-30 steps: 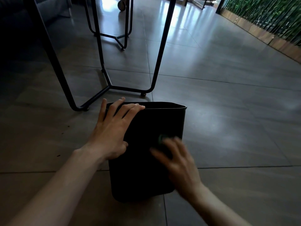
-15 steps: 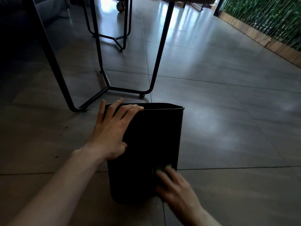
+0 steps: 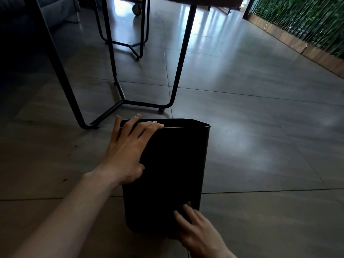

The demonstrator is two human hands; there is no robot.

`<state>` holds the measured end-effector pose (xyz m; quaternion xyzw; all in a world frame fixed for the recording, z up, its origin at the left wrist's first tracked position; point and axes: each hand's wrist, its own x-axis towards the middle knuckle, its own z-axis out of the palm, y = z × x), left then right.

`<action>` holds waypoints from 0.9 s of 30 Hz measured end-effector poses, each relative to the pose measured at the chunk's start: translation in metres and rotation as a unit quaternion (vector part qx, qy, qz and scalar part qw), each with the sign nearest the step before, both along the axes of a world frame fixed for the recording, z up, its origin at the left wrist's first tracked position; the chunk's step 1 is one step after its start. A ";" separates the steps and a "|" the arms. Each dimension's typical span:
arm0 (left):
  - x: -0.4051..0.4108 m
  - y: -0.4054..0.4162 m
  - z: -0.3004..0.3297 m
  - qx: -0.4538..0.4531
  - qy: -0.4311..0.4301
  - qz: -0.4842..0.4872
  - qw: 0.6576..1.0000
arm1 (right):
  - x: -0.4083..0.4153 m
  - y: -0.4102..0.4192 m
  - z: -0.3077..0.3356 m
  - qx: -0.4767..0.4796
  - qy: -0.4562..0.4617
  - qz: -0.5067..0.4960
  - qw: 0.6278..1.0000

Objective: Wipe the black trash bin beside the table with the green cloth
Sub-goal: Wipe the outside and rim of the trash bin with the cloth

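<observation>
Head view shows grey floor tiles (image 3: 260, 146) across the frame; black table legs (image 3: 178, 71) upper left; black trash bin (image 3: 167, 174) lower centre, upright; left hand (image 3: 128, 151) spread flat, fingers over its rim; right hand (image 3: 197, 231) pressing the barely visible green cloth (image 3: 183, 207) low on its wall.

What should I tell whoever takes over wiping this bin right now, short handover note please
Left hand: flat on the black trash bin, fingers over its rim, steadying it.
Right hand: pressed low on the bin's near side; the green cloth is barely visible under its fingers.
Bin stands on the tiled floor, just in front of the table legs.
Done: near face is being wiped, now at the bottom.
Left: other sides and rim, as far as can be seen.
</observation>
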<state>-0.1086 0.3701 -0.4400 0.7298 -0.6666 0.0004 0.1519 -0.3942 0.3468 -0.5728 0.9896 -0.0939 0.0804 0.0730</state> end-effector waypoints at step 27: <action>0.000 0.000 -0.001 -0.003 -0.001 0.012 1.000 | 0.091 -0.060 0.091 -0.002 -0.256 -0.152 0.954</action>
